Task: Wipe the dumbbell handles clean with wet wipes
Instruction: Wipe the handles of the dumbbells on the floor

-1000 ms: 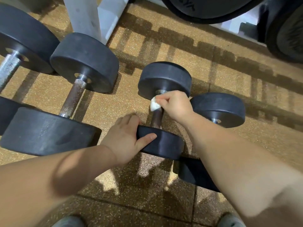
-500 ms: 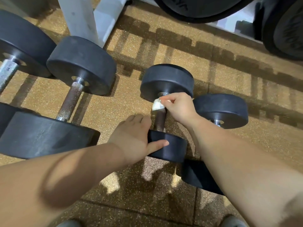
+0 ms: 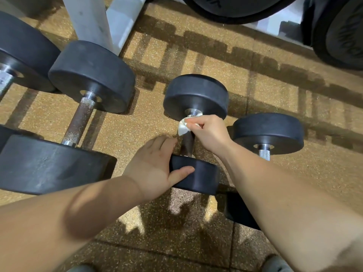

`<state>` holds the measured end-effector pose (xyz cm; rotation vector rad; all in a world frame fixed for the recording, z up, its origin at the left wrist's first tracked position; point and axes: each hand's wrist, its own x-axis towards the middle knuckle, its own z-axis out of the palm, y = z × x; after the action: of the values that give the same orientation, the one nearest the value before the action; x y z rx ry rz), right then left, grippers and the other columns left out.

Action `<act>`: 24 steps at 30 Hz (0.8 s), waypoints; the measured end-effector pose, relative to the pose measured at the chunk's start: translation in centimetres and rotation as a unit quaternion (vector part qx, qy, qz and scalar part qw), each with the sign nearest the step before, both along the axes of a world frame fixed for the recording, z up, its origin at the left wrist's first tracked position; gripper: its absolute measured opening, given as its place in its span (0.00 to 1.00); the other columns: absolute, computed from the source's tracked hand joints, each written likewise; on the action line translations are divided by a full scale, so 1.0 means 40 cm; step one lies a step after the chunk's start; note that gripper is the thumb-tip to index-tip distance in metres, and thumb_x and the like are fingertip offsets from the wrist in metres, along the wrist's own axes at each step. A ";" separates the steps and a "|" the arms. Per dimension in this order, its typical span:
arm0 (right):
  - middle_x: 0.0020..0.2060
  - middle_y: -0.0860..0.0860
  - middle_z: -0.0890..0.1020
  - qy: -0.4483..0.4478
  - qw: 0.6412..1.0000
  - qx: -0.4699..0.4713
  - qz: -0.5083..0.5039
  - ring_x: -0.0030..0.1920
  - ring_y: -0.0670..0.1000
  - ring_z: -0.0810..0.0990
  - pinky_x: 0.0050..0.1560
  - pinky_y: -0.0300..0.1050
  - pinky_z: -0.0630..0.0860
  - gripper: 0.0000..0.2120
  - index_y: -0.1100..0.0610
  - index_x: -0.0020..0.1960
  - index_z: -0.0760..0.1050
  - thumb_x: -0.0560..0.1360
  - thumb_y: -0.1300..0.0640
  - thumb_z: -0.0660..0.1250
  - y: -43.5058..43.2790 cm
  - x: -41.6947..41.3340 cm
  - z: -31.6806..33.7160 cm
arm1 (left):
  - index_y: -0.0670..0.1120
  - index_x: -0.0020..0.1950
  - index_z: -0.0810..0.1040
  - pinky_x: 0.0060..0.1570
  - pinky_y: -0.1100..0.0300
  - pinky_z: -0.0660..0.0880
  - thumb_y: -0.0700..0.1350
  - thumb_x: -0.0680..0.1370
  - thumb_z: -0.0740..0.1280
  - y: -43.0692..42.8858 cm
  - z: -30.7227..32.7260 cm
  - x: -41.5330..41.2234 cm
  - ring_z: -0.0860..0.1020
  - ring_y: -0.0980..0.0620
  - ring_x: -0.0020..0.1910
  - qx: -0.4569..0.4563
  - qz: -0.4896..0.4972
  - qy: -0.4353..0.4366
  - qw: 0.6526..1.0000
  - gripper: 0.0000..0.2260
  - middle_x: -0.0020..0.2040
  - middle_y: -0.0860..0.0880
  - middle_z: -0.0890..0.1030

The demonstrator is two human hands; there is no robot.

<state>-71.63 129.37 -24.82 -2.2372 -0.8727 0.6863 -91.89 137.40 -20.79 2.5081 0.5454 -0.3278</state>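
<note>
- Right hand (image 3: 208,132) pinches wet wipe (image 3: 183,128) round dumbbell handle (image 3: 187,144), at its far end
- Left hand (image 3: 157,167) clasps near weight head (image 3: 198,174); looser hold lets dumbbell roll mid-wipe

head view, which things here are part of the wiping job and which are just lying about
Job: wet wipe; middle dumbbell; right hand, pinching the wipe; left hand, holding the dumbbell's near head; neighbouring dumbbells, likely next.
Lying about: white rack post; black weight plates.
</note>
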 end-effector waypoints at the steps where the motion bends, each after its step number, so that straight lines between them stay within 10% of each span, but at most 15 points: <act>1: 0.48 0.38 0.85 0.007 1.000 0.003 0.021 0.51 0.38 0.81 0.55 0.40 0.77 0.08 0.42 0.48 0.86 0.76 0.52 0.69 -0.014 -0.012 0.004 | 0.48 0.77 0.61 0.73 0.54 0.61 0.76 0.69 0.42 0.000 0.000 0.001 0.64 0.47 0.73 -0.001 0.000 -0.001 1.000 0.45 0.74 0.48 0.66; 6: 0.48 0.42 0.87 -0.028 0.977 -0.048 0.204 0.44 0.35 0.80 0.47 0.30 0.73 0.06 0.49 0.48 0.87 0.77 0.54 0.71 -0.032 -0.018 0.025 | 0.51 0.73 0.63 0.67 0.50 0.68 0.77 0.69 0.43 0.001 -0.007 0.007 0.68 0.46 0.68 -0.001 0.005 0.010 1.000 0.43 0.69 0.50 0.69; 10: 0.50 0.51 0.86 -0.094 0.992 -0.037 0.082 0.53 0.50 0.83 0.55 0.48 0.79 0.09 0.56 0.49 0.85 0.77 0.53 0.68 0.035 0.028 0.011 | 0.50 0.80 0.54 0.74 0.49 0.63 0.78 0.67 0.41 -0.002 0.001 0.014 0.61 0.46 0.76 -0.014 0.002 0.028 1.000 0.49 0.77 0.48 0.62; 20: 0.40 0.37 0.83 0.012 0.988 -0.067 0.136 0.44 0.35 0.80 0.43 0.26 0.69 0.05 0.47 0.48 0.87 0.76 0.54 0.73 -0.031 0.013 0.042 | 0.49 0.82 0.47 0.79 0.51 0.53 0.78 0.69 0.45 0.006 0.002 0.018 0.52 0.48 0.81 -0.033 -0.015 0.037 0.999 0.49 0.82 0.49 0.53; 24: 0.49 0.43 0.86 0.036 0.999 -0.014 0.016 0.51 0.40 0.81 0.54 0.35 0.74 0.06 0.49 0.51 0.87 0.76 0.52 0.72 0.019 0.027 0.024 | 0.50 0.83 0.45 0.79 0.50 0.55 0.83 0.64 0.39 0.004 0.000 0.017 0.52 0.49 0.81 -0.039 -0.010 0.040 0.998 0.55 0.83 0.49 0.52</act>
<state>-70.55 130.13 -23.86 -2.2127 -0.8709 0.7942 -91.21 137.58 -20.77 2.4354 0.5290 -0.4493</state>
